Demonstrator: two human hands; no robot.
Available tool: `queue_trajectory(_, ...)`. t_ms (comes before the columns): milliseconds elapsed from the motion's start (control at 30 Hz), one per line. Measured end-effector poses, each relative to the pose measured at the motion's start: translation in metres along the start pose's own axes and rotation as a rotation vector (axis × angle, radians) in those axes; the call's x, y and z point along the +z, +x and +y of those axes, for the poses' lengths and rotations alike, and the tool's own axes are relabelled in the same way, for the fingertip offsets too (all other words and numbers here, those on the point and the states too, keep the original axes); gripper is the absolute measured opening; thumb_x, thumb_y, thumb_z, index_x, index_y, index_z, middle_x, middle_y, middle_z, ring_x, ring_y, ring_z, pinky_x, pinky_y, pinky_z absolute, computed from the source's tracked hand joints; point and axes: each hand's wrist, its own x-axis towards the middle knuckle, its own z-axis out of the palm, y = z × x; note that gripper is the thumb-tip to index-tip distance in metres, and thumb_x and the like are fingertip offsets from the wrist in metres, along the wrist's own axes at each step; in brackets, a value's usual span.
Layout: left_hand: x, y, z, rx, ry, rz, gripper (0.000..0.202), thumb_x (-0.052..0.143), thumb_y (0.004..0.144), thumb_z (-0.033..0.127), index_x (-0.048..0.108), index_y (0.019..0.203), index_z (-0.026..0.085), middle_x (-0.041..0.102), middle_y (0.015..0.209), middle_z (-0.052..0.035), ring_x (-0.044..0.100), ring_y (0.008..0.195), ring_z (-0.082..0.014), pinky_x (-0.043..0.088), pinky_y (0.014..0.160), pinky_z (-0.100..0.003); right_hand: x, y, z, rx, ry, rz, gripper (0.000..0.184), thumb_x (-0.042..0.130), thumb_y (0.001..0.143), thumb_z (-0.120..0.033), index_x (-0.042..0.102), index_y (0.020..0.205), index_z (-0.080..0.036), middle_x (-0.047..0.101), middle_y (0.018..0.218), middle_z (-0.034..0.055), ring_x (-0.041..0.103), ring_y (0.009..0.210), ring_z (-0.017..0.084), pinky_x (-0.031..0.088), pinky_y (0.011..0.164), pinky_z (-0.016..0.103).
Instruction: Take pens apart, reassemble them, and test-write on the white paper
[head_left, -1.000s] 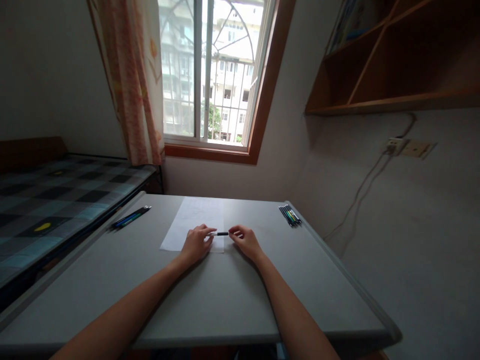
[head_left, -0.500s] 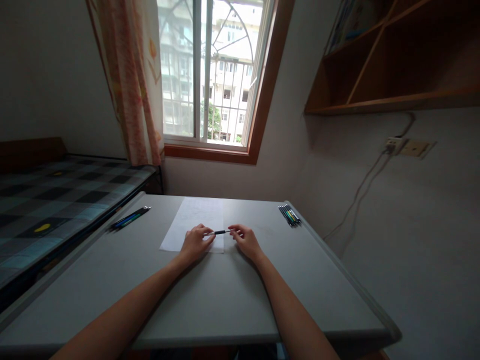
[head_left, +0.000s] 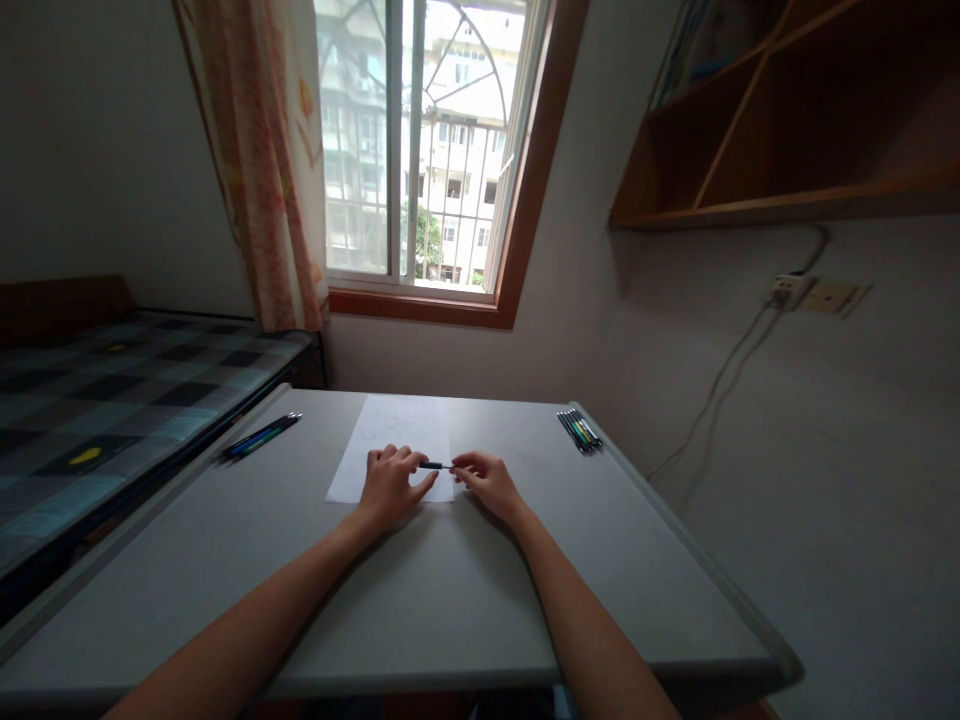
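A pen (head_left: 432, 465) with a dark grip lies level between my two hands, above the sheet of white paper (head_left: 351, 478). My left hand (head_left: 390, 485) holds its left part in curled fingers, with the thumb standing a little apart below. At the other side my right hand (head_left: 486, 480) pinches the thin end of the pen between its fingertips. My left fingers hide the rest of the pen's body. Faint writing shows on the upper part of the paper.
Several pens (head_left: 261, 436) lie in a bundle at the left edge of the grey table (head_left: 420, 610). Several more pens (head_left: 579, 430) lie side by side at the far right. A checkered bed (head_left: 150, 390) stands left, and a wall shelf (head_left: 750, 210) hangs upper right.
The paper has shifted slightly right under my left hand. My right hand has come a little left, and less of the pen shows between the hands. My left thumb has moved off the pen.
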Motion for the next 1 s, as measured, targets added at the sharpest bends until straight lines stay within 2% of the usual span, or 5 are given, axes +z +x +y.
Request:
queue_trajectory(100,-0.0027,-0.0011,0.0021,0.011,0.049,0.014,0.031,0.052,0.074,0.050,0.065,0.077,0.022,0.062,0.074,-0.0054,0.050,0.080,-0.0226,0.028,0.076,-0.038,0.0023,-0.0013,-0.0008,0.006,0.034,-0.061,0.027,0.063,0.066,-0.039,0.067,0.081,-0.017,0.067,0.072,0.0048,0.063,0.064,0.016,0.047,0.057,0.027)
queue_trajectory(433,0.0001,-0.0016,0.0011,-0.013,0.038,0.058,0.032,0.052,0.074,0.048,0.060,0.061,0.020,0.061,0.068,-0.0058,0.050,0.077,-0.0230,0.026,0.075,-0.037,0.0042,-0.0047,-0.0071,0.040,0.097,-0.100,0.028,0.064,0.066,-0.039,0.068,0.081,-0.016,0.067,0.071,0.0054,0.064,0.066,0.017,0.046,0.054,0.025)
queue_trajectory(800,-0.0059,0.0015,0.0055,-0.162,0.068,-0.074,0.041,0.045,0.076,0.054,0.057,0.059,0.019,0.062,0.068,-0.0040,0.049,0.078,-0.0211,0.025,0.074,-0.037,0.0026,-0.0009,-0.0019,-0.012,0.006,-0.086,0.026,0.061,0.070,-0.036,0.068,0.082,-0.015,0.068,0.072,0.0062,0.061,0.063,0.014,0.046,0.059,0.026)
queue_trajectory(1000,-0.0058,0.0016,0.0051,-0.179,0.066,-0.093,0.043,0.043,0.077,0.056,0.059,0.061,0.019,0.062,0.069,-0.0041,0.050,0.080,-0.0218,0.026,0.074,-0.036,0.0004,0.0008,-0.0048,-0.031,-0.049,-0.004,0.022,0.058,0.072,-0.033,0.067,0.079,-0.015,0.067,0.069,0.0052,0.058,0.059,0.013,0.045,0.056,0.025)
